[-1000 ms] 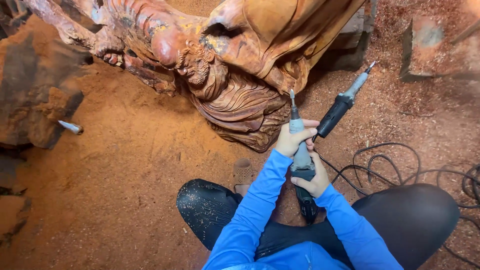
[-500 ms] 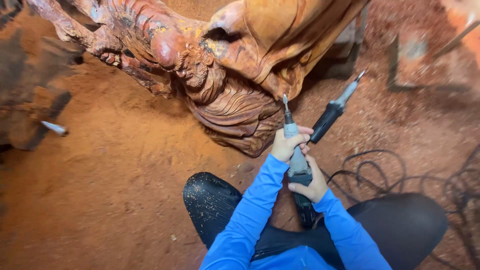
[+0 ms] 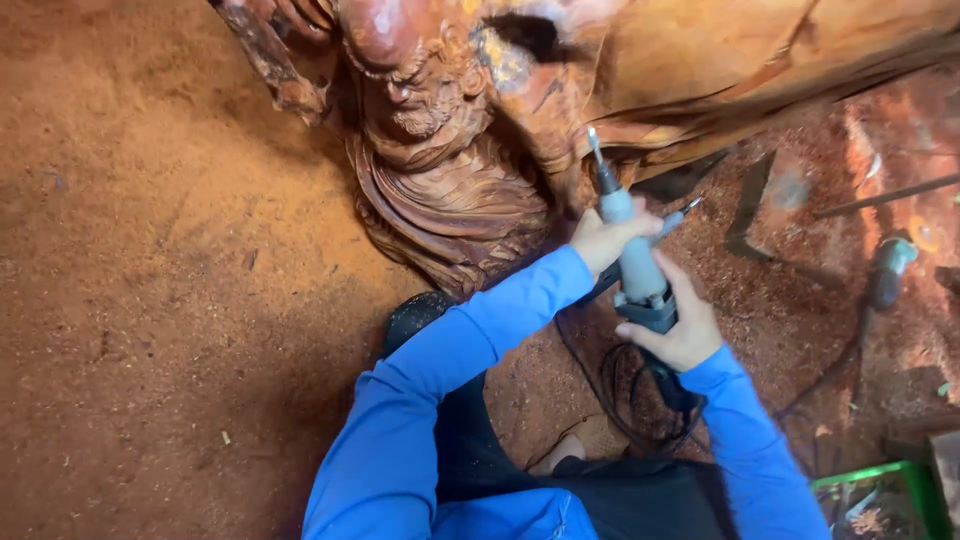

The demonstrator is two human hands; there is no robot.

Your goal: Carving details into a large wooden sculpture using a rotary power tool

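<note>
My left hand [image 3: 607, 240] and right hand [image 3: 678, 330] are both clenched around the grey rotary tool [image 3: 632, 258], its bit at twelve o'clock against the wood carving [image 3: 450, 190]; a green bin [image 3: 880, 495] of indistinct contents lies at four o'clock.

Floor [image 3: 150, 300]: thick reddish-orange sawdust, loose, with small chips scattered. Black cables [image 3: 620, 400] looped on it, lower centre. Green crate [image 3: 880, 490] at the bottom right corner. Dark flat offcuts [image 3: 750, 210] lie at right. Warm light, soft shadows.
</note>
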